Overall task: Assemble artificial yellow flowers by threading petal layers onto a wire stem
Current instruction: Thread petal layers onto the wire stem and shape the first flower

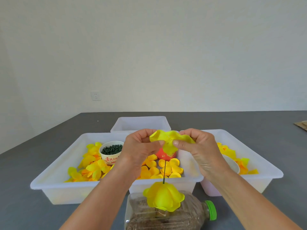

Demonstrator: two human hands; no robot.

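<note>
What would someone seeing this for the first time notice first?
First, the two hands, left hand and right hand, raised at centre and pinching a yellow petal layer between them. Just below, a thin wire stem rises from a finished yellow flower standing on a plastic bottle lying on its side. Behind, white trays hold loose yellow petals.

Orange cup [163,156]: we see only its lower part, below the petal layer [167,141] and hands.
Right tray's bowl [233,165]: mostly behind the right hand [201,152].
Bottle [166,214]: cut by the bottom edge; contents perhaps brown grain.
Paper cup [111,156]: print too small for us to read.
Cardboard [301,126]: cut off at right.
</note>
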